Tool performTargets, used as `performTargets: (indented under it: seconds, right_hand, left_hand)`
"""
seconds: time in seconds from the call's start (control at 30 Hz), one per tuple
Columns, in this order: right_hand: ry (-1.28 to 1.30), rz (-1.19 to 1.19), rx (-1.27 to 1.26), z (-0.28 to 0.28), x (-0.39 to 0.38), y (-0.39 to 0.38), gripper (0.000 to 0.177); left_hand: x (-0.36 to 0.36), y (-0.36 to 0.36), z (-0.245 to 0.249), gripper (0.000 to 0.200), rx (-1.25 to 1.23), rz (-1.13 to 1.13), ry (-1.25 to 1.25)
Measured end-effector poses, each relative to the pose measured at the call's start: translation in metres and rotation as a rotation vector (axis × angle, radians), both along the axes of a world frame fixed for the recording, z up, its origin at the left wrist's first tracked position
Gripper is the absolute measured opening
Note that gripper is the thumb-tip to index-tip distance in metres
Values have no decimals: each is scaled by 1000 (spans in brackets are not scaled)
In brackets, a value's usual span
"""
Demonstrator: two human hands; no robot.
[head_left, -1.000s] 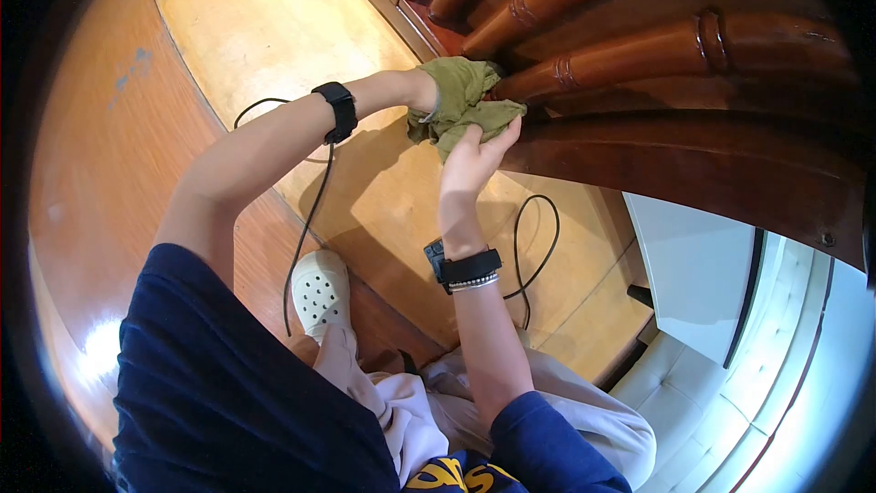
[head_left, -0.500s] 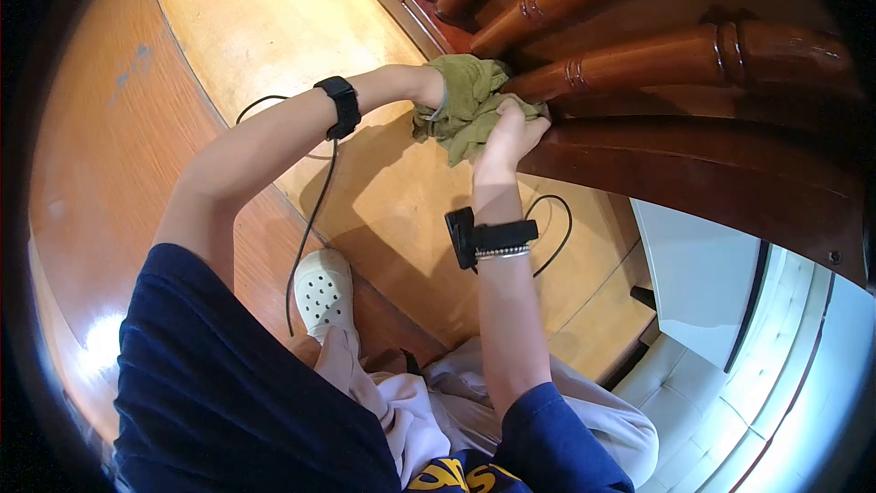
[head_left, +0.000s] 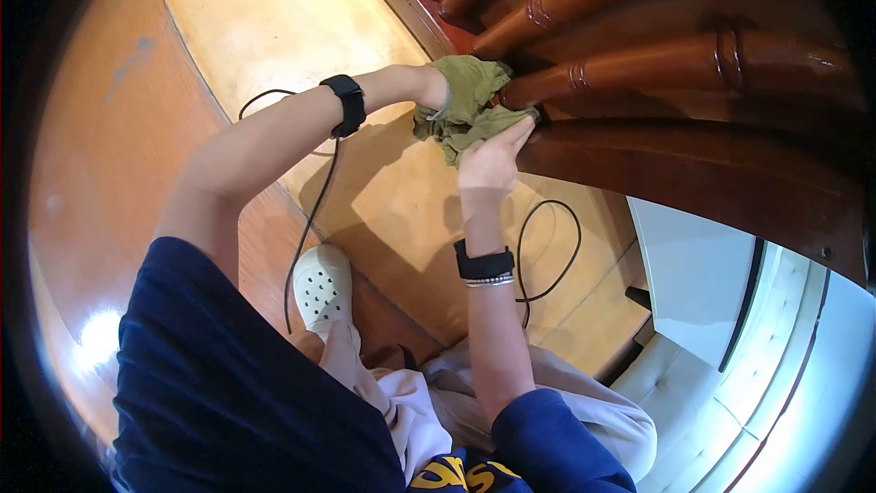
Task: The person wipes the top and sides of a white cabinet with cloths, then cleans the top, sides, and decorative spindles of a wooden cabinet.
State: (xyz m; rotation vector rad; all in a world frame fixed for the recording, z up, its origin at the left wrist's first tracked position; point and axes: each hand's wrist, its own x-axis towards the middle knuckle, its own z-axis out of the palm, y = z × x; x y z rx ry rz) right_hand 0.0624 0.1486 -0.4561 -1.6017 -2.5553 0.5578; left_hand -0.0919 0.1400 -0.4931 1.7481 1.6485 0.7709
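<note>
A crumpled olive-green cloth (head_left: 470, 91) is bunched at the lower end of a glossy dark wooden baluster (head_left: 620, 70). My left hand (head_left: 432, 89) reaches into the cloth, which covers its fingers, so their grip is hidden. From below, my right hand (head_left: 493, 160) is closed on the near part of the cloth, its fingers stretching toward the dark bottom rail (head_left: 675, 160). Each wrist wears a black strap.
More turned balusters (head_left: 538, 14) stand at the upper right. A black cable (head_left: 315, 205) trails from my left wrist, and another cable (head_left: 575, 237) loops beside the right one. My shoe (head_left: 323, 288) rests on the wooden step. A white panel (head_left: 698, 265) is at the lower right.
My right hand has drawn back a little down and left and turned, pulling the near part of the cloth into a flatter fold. My left hand has barely moved.
</note>
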Motion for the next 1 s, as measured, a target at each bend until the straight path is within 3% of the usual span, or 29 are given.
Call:
performTargets:
  seconds: [0.07, 0.17, 0.27, 0.4, 0.47, 0.6, 0.77, 0.83, 0.9, 1.0]
  right_hand:
    - [65, 60, 72, -8, 4, 5, 79]
    - [235, 160, 147, -22, 7, 17, 72]
    - [326, 130, 85, -11, -2, 28, 63]
    - [103, 152, 138, -1, -1, 21, 57]
    - [-7, 175, 174, -12, 8, 24, 64]
    - [-162, 284, 194, -11, 29, 14, 79]
    - [-152, 318, 182, -16, 35, 4, 74]
    - [-138, 335, 265, -21, 39, -1, 70]
    - [-120, 354, 349, -22, 39, -5, 66]
    - [-218, 365, 381, -19, 38, -3, 65]
  left_hand:
    - [2, 0, -3, 52, 170, 26, 65]
    - [5, -3, 15, 42, 39, 94, -72]
    - [0, 1, 3, 43, 86, 13, -41]
    - [8, -2, 23, 39, 84, 68, 133]
    - [13, -14, 54, 33, -199, 180, 151]
    - [13, -37, 19, 33, 196, 277, 227]
    - [14, -54, 21, 48, 76, 317, 337]
    - [18, -68, 32, 56, 3, 426, 205]
    - [12, -63, -4, 60, 8, 523, 270]
    - [1, -53, -3, 65, 2, 637, 320]
